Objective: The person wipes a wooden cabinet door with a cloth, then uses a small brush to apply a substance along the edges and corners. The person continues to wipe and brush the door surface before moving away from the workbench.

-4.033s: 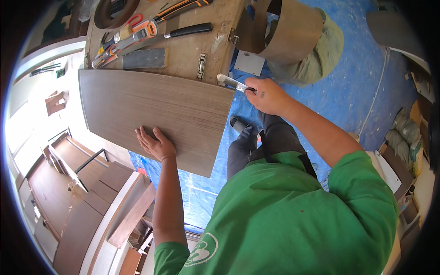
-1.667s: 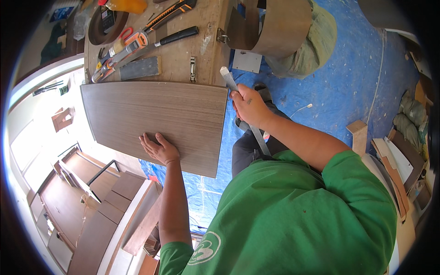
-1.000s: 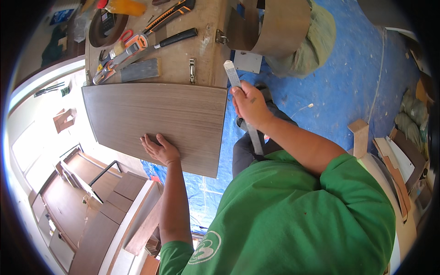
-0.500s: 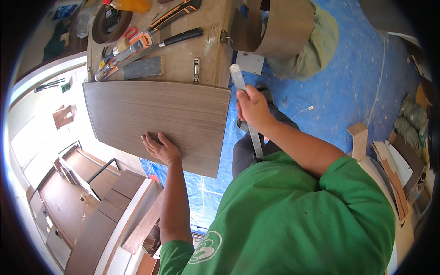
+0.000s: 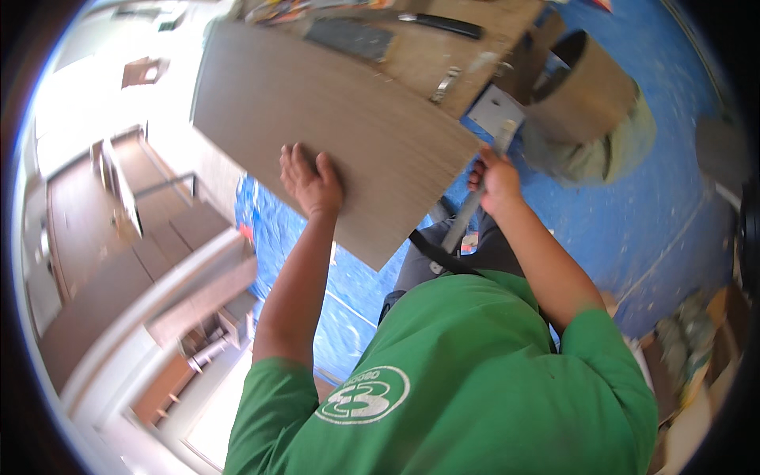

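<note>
A brown wood-grain panel [image 5: 388, 158] lies partly over the wooden bench [image 5: 495, 36], its near part reaching out past the bench. My left hand [image 5: 311, 182] rests flat on the panel with fingers spread. Beside the panel's right corner, my right hand [image 5: 499, 186] grips a long, flat grey metal file [image 5: 463, 226], slanted with one end toward my waist. Whether the file touches the panel's edge I cannot tell, as the picture is blurred. A black strap [image 5: 435, 253] hangs at my waist near the file's lower end.
On the bench lie a black-handled tool [image 5: 447, 26], a grey flat plate [image 5: 348, 38] and a small metal latch [image 5: 446, 85]. A coiled brown strip [image 5: 586, 103] sits on a greenish sack [image 5: 594, 158] at the right. Blue sheeting [image 5: 570, 237] covers the floor; brown boards [image 5: 103, 293] stand left.
The view has turned, so bench and panel appear slanted. My right hand, still holding the file, has come closer to the panel's right corner. My left hand stays flat on the panel.
</note>
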`<state>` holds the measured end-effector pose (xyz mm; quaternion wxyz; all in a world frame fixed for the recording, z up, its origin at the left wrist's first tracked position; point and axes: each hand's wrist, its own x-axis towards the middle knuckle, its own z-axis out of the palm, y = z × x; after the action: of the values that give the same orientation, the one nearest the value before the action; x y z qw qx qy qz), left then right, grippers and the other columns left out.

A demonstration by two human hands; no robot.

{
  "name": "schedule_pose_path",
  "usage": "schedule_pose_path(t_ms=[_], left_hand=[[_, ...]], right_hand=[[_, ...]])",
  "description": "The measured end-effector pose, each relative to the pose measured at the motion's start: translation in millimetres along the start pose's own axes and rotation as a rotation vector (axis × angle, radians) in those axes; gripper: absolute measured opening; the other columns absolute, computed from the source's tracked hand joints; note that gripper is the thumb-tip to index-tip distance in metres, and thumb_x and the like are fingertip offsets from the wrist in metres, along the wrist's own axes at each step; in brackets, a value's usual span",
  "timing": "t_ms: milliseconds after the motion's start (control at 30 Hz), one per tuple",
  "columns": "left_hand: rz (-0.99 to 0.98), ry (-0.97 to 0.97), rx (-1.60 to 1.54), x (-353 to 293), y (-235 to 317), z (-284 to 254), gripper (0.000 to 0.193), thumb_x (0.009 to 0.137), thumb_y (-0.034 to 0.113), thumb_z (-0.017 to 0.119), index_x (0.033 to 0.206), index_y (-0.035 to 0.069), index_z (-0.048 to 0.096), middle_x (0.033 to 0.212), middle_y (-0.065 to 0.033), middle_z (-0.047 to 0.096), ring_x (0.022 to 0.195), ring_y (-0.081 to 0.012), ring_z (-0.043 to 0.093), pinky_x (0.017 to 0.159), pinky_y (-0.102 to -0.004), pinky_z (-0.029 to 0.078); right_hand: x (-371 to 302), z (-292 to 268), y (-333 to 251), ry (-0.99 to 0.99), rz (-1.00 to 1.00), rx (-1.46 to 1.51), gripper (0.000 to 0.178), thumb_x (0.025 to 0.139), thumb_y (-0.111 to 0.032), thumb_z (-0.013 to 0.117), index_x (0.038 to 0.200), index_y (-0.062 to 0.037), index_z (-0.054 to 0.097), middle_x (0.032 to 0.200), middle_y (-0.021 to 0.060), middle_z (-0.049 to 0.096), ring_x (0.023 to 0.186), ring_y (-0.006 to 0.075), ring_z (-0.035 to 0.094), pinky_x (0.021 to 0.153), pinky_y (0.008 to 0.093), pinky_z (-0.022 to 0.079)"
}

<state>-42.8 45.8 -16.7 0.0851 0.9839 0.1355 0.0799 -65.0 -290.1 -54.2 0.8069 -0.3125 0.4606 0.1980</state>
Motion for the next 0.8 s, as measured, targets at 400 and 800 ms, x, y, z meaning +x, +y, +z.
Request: schedule_pose_path(t_ms=[400,800], left_hand=[[-0.095,0.033,-0.066,-2.8,7.2,-6.9,0.062,0.099,0.048,0.055,0.149,0.013,0.048,0.163,-0.0116,0.037,0.155,-0.0295,0.026,0.127,-0.0482,0.013],[-0.235,0.397,-0.478,-35.1,-9.6,-5.6,0.060,0.096,0.032,0.060,0.149,0.007,0.049,0.162,-0.0168,0.038,0.153,-0.0315,0.028,0.126,-0.0501,0.020]], right_hand=[[-49.1,16.5,-28.5,-0.132,-0.306,-0.755,0.060,0.101,-0.010,0.055,0.158,-0.0111,0.037,0.120,0.0049,0.061,0.088,0.0135,0.062,0.055,0.0277,0.044],[-82.3,-35.3,-86.8,-0.199,-0.453,-1.089,0.013,0.100,-0.008,0.060,0.111,-0.0024,0.066,0.099,0.0036,0.062,0.076,0.0100,0.059,0.059,0.0235,0.047]])
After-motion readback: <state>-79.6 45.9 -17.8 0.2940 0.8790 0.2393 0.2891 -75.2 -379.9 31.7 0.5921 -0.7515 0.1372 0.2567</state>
